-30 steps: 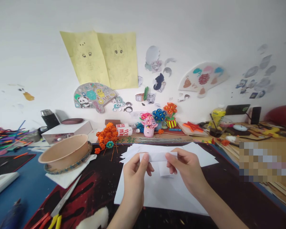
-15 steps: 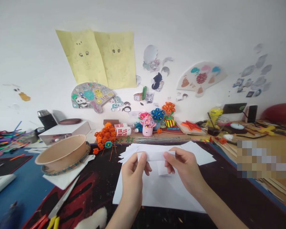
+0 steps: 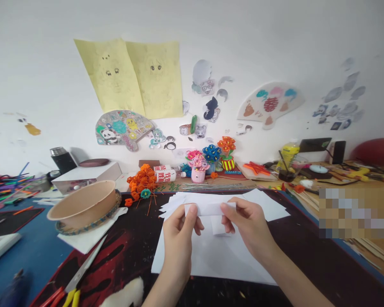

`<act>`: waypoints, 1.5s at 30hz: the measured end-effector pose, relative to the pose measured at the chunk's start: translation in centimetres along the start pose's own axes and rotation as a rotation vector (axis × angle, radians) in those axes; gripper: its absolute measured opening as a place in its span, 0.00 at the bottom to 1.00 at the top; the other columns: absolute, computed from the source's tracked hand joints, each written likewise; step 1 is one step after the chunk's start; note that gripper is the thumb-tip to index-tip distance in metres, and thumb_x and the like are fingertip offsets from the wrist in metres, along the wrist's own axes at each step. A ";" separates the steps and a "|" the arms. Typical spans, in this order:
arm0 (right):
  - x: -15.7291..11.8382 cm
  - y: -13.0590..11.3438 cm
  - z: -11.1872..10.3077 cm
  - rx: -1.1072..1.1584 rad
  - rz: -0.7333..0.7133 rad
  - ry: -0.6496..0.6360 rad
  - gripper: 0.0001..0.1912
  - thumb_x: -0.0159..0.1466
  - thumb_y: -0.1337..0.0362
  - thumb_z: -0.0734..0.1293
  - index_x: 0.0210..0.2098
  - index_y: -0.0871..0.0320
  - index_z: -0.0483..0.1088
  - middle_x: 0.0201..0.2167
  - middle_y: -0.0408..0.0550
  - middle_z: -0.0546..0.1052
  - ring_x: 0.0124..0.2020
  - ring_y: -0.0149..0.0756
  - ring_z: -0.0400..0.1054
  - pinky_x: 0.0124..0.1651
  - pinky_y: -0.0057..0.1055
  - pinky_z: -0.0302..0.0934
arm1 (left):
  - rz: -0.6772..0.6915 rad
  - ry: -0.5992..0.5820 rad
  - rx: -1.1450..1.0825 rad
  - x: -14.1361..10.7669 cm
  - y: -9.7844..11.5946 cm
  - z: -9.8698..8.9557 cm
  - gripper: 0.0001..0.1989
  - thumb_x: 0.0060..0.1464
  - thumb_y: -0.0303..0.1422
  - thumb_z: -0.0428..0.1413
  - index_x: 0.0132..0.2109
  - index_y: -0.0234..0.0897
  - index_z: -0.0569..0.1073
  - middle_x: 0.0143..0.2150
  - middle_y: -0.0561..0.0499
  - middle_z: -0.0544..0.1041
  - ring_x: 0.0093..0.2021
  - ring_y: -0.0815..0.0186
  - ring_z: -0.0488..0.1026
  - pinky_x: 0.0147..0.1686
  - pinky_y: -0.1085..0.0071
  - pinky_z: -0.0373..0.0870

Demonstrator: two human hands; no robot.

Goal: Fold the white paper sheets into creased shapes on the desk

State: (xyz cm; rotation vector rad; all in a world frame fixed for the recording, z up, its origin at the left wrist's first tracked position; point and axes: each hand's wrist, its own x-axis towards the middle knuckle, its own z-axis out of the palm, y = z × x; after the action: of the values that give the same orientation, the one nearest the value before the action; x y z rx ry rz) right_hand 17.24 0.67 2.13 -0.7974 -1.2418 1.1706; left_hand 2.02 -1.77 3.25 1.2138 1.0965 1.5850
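Note:
Between my two hands is a folded strip of white paper (image 3: 209, 209), held up above the desk. My left hand (image 3: 181, 228) pinches its left end, thumb in front. The right end is gripped by my right hand (image 3: 248, 221), also between thumb and fingers. A narrower folded paper piece (image 3: 218, 226) shows below the strip; whether it is joined to the strip I cannot tell. Beneath both hands lie white paper sheets (image 3: 224, 262), spread unevenly at the back.
To the left stand a beige oval bowl (image 3: 83, 200) and open scissors (image 3: 86, 266) with red and yellow handles. Orange craft flowers (image 3: 142, 183) lie behind, beside small flower pots (image 3: 198, 175). Thin sticks (image 3: 368, 249) lie at right. A black flask (image 3: 63, 160) stands far left.

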 end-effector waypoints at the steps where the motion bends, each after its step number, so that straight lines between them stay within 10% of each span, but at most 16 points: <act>1: 0.0 0.0 0.0 0.002 0.000 -0.003 0.18 0.59 0.54 0.72 0.20 0.59 0.70 0.17 0.43 0.72 0.17 0.28 0.64 0.20 0.25 0.57 | 0.000 0.000 -0.001 0.0 0.0 0.0 0.19 0.57 0.42 0.57 0.22 0.36 0.68 0.20 0.55 0.66 0.23 0.70 0.59 0.26 0.74 0.55; 45: 0.2 -0.3 -0.7 -0.056 -0.050 0.111 0.15 0.55 0.55 0.74 0.20 0.59 0.76 0.16 0.45 0.74 0.14 0.26 0.62 0.17 0.24 0.53 | 0.146 -0.030 0.176 0.3 0.5 -0.8 0.10 0.55 0.36 0.59 0.32 0.35 0.80 0.19 0.52 0.75 0.17 0.72 0.67 0.19 0.77 0.65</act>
State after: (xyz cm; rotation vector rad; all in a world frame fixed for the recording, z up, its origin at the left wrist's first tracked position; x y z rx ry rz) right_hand 17.93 0.83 2.33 -0.8565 -1.2001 1.0417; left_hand 1.13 -1.73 3.66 1.4590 1.1706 1.5993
